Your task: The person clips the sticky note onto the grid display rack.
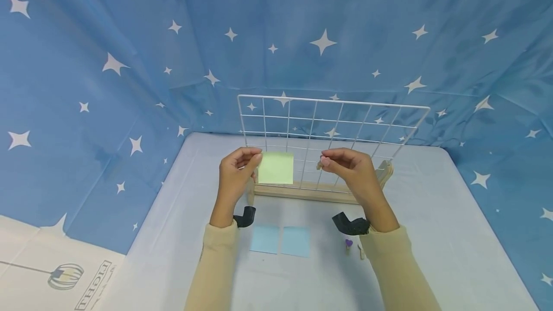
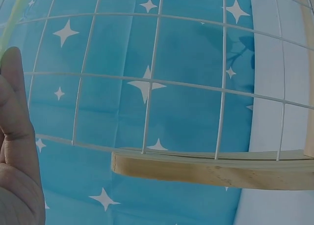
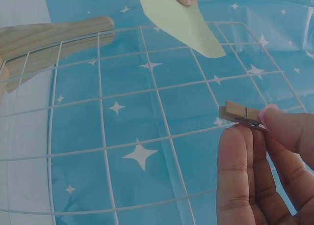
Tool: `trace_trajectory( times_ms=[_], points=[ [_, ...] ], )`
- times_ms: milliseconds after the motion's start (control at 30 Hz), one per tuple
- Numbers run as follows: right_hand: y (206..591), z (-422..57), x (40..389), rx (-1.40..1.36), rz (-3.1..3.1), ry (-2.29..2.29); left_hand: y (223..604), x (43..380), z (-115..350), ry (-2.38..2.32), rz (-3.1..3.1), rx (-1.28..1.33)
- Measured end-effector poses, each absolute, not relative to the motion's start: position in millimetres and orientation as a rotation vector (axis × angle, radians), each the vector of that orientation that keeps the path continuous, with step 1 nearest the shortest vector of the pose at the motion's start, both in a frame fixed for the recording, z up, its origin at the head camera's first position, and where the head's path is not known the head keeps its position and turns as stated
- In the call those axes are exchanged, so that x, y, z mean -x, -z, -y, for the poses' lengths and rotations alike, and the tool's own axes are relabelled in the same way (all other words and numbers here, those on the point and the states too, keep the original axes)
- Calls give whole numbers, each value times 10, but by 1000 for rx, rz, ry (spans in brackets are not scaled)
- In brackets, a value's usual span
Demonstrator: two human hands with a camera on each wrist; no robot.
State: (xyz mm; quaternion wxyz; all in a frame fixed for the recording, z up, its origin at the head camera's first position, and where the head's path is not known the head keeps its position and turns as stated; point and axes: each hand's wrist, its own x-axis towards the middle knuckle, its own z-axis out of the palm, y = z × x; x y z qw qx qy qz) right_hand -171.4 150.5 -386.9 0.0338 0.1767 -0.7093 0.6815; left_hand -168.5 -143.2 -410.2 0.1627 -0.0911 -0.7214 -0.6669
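Observation:
A pale green sticky note (image 1: 276, 168) is pinched at its upper left corner by my left hand (image 1: 238, 169), in front of the left part of a white wire grid (image 1: 341, 121). My right hand (image 1: 352, 169) pinches a small wooden clothespin (image 3: 239, 112) between thumb and fingertips, to the right of the note and apart from it. A pink piece shows by the thumb on the clothespin's end. In the left wrist view only the fingers (image 2: 17, 112) and a sliver of the note appear.
The grid stands in a wooden base (image 1: 306, 193) on the white table (image 1: 173, 258). Two light blue sticky notes (image 1: 265, 239) lie side by side nearer the front. To their right lie a clothespin with a purple heart (image 1: 348, 243) and another small clothespin (image 1: 361, 252). A blue starry cloth (image 1: 276, 28) hangs behind.

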Motion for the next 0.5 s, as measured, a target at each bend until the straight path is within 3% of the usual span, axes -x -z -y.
trace_trajectory(
  times_ms=[500],
  points=[
    [3736, -1513, 1746, -561, 2207, -2046, 4064, 1765, 1420, 1905, 2064, 265]
  ],
)
